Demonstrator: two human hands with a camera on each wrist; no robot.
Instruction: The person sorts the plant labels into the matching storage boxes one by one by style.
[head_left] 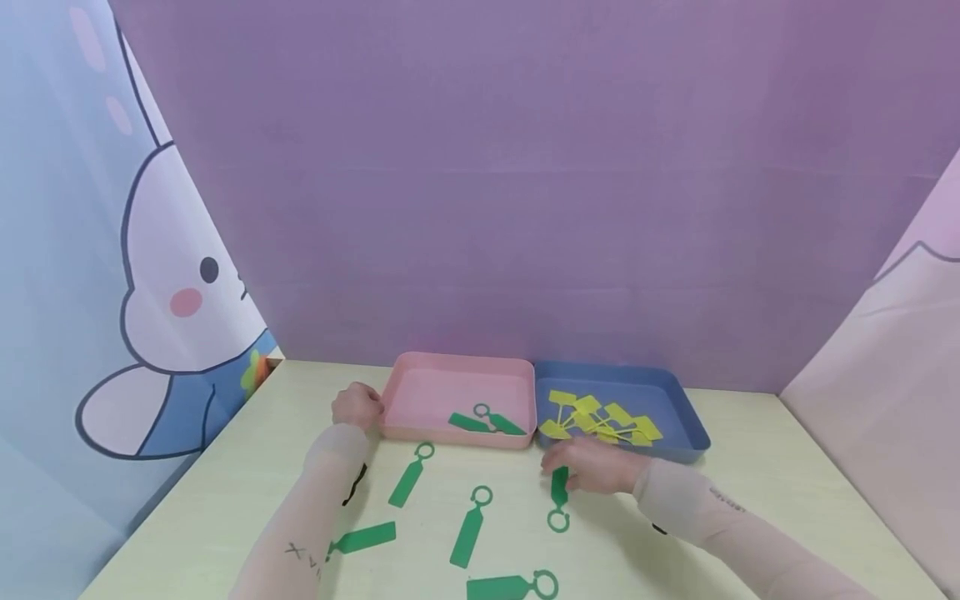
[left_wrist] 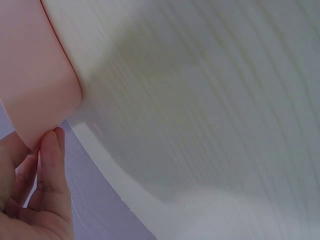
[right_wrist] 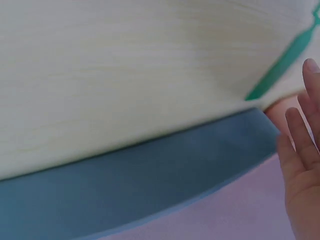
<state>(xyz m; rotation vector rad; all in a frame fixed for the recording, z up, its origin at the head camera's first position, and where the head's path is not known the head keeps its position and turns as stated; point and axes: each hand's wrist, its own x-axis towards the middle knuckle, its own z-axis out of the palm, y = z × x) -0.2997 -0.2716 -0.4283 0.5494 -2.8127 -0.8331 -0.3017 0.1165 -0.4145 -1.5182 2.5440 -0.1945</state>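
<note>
Mostly lt tbl (head_left: pixel 240 475) w/ green tags (head_left: pixel 467 539), purple backdrop (head_left: pixel 525 200), cartoon panel (head_left: pixel 150 242)

Pink tray (head_left: pixel 442 387): smooth plastic by its look, semi-matt. Blue tray (head_left: pixel 656 400): same sort of plastic, smooth, approx. satin. Green tags (head_left: pixel 467 537) & yellow tags (head_left: pixel 617 413): thin flat plastic, mostly matt. Tabletop (head_left: pixel 202 533): wood-look, streaky grain, low sheen. Purple backdrop (head_left: pixel 525 208): matt cloth w/ faint horiz. creases. Printed curtain (head_left: pixel 60 208): matt cloth too. Sleeves (head_left: pixel 288 525): thin matt fabric, dk. print.
</note>
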